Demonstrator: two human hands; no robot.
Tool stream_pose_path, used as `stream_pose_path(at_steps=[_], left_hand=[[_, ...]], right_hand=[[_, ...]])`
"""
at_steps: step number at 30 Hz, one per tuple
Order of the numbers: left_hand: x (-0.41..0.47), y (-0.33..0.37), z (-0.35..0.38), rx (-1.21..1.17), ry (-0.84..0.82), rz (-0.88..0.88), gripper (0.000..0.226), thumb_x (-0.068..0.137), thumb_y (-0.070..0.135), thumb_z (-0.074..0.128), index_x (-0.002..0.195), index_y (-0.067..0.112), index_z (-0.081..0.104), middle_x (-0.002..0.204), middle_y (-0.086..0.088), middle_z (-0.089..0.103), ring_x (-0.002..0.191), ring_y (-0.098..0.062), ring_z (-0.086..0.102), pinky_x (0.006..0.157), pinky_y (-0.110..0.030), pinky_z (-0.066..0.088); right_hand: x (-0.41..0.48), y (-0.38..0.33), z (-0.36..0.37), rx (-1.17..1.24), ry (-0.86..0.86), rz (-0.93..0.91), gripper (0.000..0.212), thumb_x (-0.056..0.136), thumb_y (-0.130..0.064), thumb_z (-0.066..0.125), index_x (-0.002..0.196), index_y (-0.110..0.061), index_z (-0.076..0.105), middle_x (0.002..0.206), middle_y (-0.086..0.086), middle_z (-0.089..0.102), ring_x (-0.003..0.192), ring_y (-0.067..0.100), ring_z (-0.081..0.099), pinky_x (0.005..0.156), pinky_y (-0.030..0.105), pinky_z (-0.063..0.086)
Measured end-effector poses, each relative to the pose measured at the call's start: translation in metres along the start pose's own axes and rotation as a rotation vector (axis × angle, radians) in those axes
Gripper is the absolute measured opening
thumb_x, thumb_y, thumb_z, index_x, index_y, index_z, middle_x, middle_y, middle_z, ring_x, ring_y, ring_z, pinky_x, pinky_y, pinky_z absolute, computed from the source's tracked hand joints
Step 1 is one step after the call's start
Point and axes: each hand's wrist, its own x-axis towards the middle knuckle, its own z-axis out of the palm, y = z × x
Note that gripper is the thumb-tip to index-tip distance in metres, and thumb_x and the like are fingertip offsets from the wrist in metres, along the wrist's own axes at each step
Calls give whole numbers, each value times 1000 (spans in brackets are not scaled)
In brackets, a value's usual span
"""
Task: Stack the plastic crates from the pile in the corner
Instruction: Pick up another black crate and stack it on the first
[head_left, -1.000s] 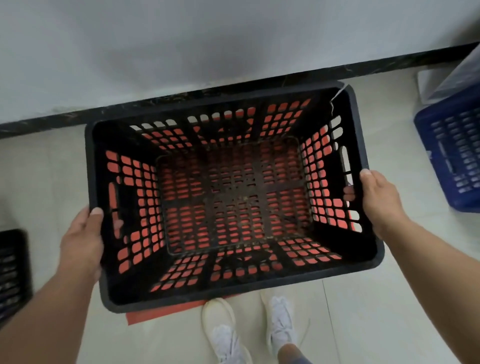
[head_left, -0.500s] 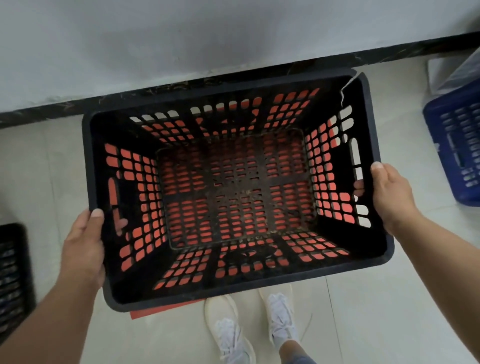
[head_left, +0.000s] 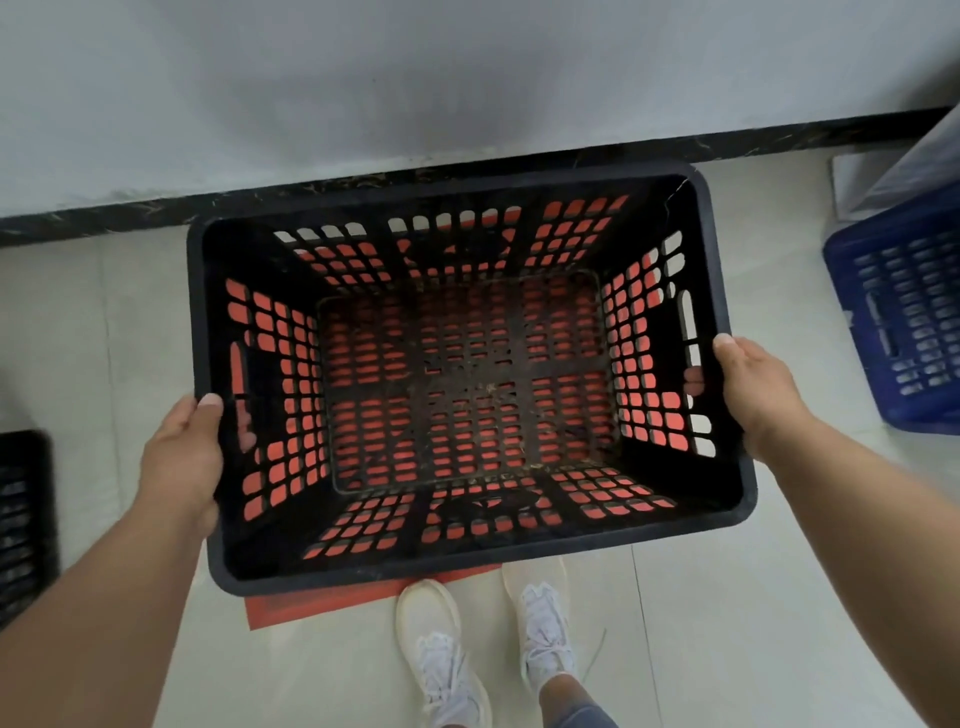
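Observation:
I hold a black perforated plastic crate (head_left: 467, 564) by its two short ends, open side up, above the floor. My left hand (head_left: 182, 462) grips the left rim, with fingers showing through the handle slot. My right hand (head_left: 758, 395) grips the right rim the same way. Below the crate lies a red crate (head_left: 332, 605); its colour shows through the black crate's holes and one corner sticks out at the near left. The black rim is cracked at the far right corner.
A blue crate (head_left: 904, 317) stands on the floor at the right, with a pale box behind it. Another black crate (head_left: 23, 525) sits at the left edge. A white wall with a dark skirting (head_left: 363, 179) runs just beyond. My white shoes (head_left: 441, 649) are on the tiled floor.
The black crate has shifted slightly right and nearer the wall over the red crate. Both hands keep the same grip on its ends.

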Motion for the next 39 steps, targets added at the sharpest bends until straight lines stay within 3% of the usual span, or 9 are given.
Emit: stream_pose_path(at_steps=[3,9,15,18,22,24,29,34,39], left_hand=[[-2,3,-4,-44,-7,-15,28,99,33,42,114,22,62,90,0,68,75,-17,61,78,-41,53],[-27,-2,-41,-144,46,-62,21,99,30,44,91,28,63,90,-1,67,80,-18,60,81,-43,53],[-56,-7,-106,-276,141,-138,28,98,30,47,119,18,61,93,-4,66,76,-17,58,77,-41,54],[-75,-7,-142,-348,190,-142,25,99,27,43,116,18,58,86,-3,62,70,-15,53,68,-35,49],[-104,-6,-195,-461,284,-154,20,100,23,41,115,26,53,88,-7,62,71,-16,53,73,-37,49],[-120,-7,-223,-502,339,-174,21,99,24,43,116,29,53,91,-9,64,73,-17,55,76,-40,50],[-154,-19,-291,-605,474,-207,20,98,23,42,112,24,57,85,-8,62,71,-18,54,68,-36,48],[-174,-46,-356,-764,602,-296,34,98,23,43,130,19,54,85,-8,62,64,-18,53,58,-33,46],[-187,-84,-431,-852,679,-366,33,95,24,42,121,10,58,80,-8,61,62,-20,51,58,-33,43]], right_hand=[[-9,-8,-3,11,-15,-1,29,99,-30,36,100,-14,60,98,16,66,86,27,61,81,45,55],[-36,-30,-2,-36,-39,-44,34,100,-32,36,110,-10,59,95,14,66,84,28,63,73,39,55],[-81,-72,10,-109,-79,-131,32,99,-29,36,104,-8,60,87,15,64,76,28,61,79,47,54],[-110,-96,21,-156,-105,-204,34,99,-26,36,105,-2,59,80,14,61,69,27,56,70,44,52],[-151,-129,41,-264,-159,-313,34,100,-28,33,103,-6,58,84,14,63,71,27,57,59,32,43],[-173,-147,52,-306,-178,-379,33,100,-30,33,105,-8,58,89,16,65,77,30,61,62,33,45],[-248,-204,94,-384,-269,-587,24,99,-19,36,100,-7,57,90,16,63,77,28,58,72,43,49],[-318,-245,151,-472,-343,-714,24,98,-23,36,97,-10,57,85,17,64,69,29,58,68,45,50],[-406,-275,218,-568,-427,-848,22,98,-18,36,96,-8,56,82,16,64,68,28,56,61,36,46]])
